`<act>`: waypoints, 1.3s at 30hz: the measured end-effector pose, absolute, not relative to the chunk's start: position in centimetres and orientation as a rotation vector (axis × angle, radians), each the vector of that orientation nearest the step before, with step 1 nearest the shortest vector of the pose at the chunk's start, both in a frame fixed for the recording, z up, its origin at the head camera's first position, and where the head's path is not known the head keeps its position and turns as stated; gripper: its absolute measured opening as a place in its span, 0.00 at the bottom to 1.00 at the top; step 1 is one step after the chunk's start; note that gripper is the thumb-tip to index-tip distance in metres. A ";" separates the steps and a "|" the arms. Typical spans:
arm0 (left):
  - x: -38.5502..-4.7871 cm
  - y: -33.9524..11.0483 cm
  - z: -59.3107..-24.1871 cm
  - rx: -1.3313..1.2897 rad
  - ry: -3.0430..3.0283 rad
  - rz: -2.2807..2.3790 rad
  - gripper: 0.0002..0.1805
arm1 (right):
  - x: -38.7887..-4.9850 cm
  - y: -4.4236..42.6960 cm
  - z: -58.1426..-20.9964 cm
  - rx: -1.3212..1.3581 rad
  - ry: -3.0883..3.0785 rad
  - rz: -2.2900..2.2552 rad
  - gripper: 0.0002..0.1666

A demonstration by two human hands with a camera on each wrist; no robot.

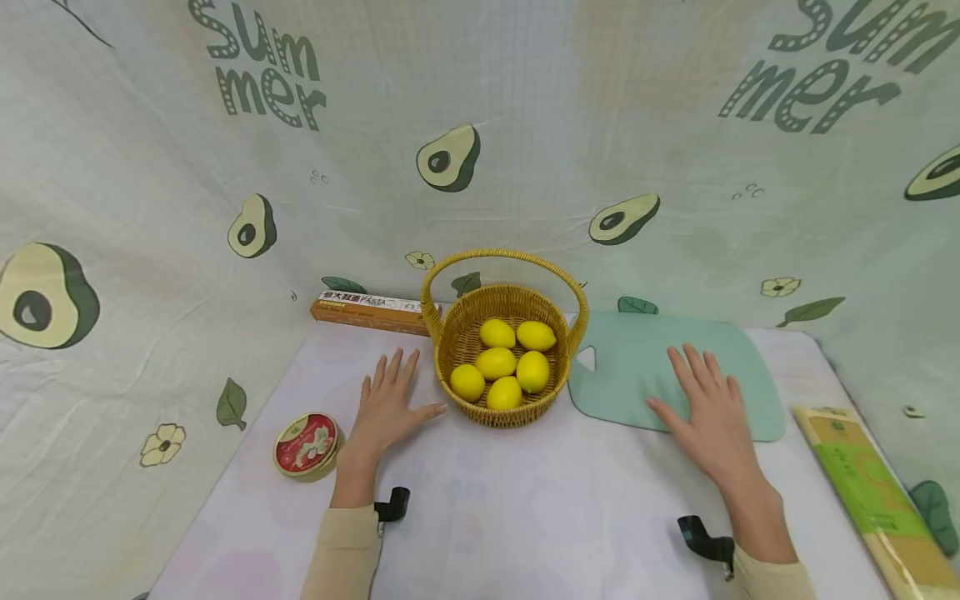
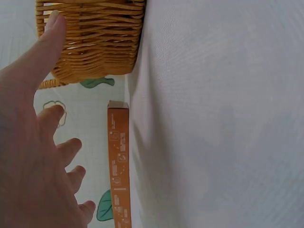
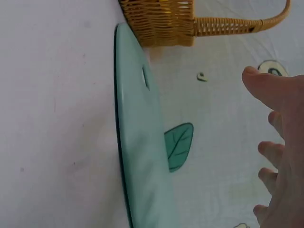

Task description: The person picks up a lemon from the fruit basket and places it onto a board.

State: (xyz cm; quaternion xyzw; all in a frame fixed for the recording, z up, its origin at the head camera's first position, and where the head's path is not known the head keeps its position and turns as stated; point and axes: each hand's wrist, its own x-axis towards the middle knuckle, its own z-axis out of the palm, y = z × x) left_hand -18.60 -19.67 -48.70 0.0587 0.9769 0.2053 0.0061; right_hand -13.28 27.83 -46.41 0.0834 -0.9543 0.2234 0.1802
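Note:
My left hand (image 1: pixel 386 418) is spread with nothing in it, between a round red tin (image 1: pixel 306 444) and a wicker basket (image 1: pixel 447 385) holding several yellow lemons (image 1: pixel 496 363). In the left wrist view the hand (image 2: pixel 40 156) has its thumb in front of the basket (image 2: pixel 99 42). My right hand (image 1: pixel 711 421), fingers spread and holding nothing, is over the lower right part of a pale green cutting board (image 1: pixel 622 367). The right wrist view shows that hand (image 3: pixel 285 152) apart from the board (image 3: pixel 142 142).
An orange and white pasta box (image 1: pixel 371 314) lies at the back left, beside the basket. A long green and yellow packet (image 1: pixel 873 492) lies at the right edge of the table (image 1: pixel 525 517). Printed cloth (image 1: pixel 525 125) hangs behind.

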 end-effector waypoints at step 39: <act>-18.8 -17.1 -49.7 0.240 2.865 1.102 0.64 | -14.6 18.8 -45.4 0.642 -2.518 0.702 0.45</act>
